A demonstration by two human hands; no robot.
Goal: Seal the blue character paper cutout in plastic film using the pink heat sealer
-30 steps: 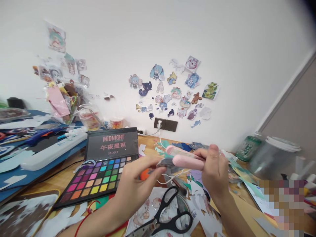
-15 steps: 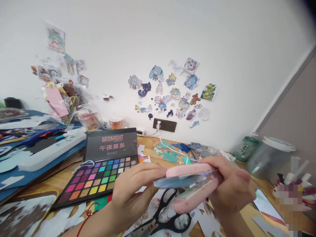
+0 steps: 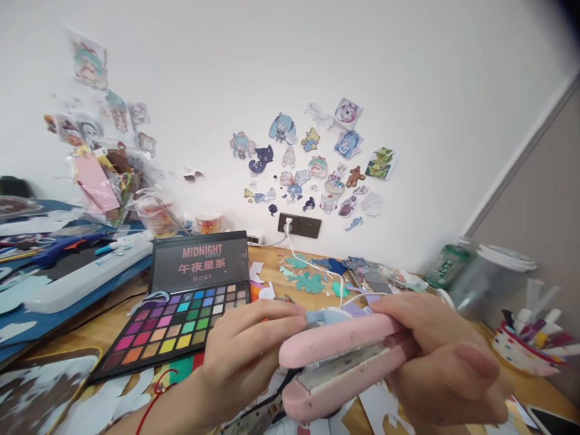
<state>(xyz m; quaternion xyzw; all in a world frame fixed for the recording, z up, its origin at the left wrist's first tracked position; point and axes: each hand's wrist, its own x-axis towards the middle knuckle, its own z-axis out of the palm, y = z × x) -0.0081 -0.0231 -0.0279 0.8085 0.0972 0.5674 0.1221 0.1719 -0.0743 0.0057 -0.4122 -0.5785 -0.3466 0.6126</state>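
My right hand (image 3: 448,356) is closed around the back end of a pink mini hair straightener (image 3: 339,339), whose two plates stand apart at the front. A white cord (image 3: 312,266) runs from the wall socket toward that hand. At the left, my left hand (image 3: 247,347) pinches a thin blue cut-out piece (image 3: 327,316), which shows just behind the upper jaw. The rest of that piece is hidden by the straightener. Beneath both hands lie dark-handled scissors (image 3: 265,417), mostly covered, among paper scraps.
An opened eyeshadow palette (image 3: 181,326) stands left of my hands. Teal and blue scraps (image 3: 310,281) lie toward the wall. On the right are a green can (image 3: 448,266), a clear lidded tub (image 3: 492,284) and a spotted pen holder (image 3: 525,350). Paper cut-outs cover part of the wall.
The blue piece was between the straightener's plates; now it is behind the upper jaw. The straightener has come nearer and lower, its gap facing me with nothing in it.
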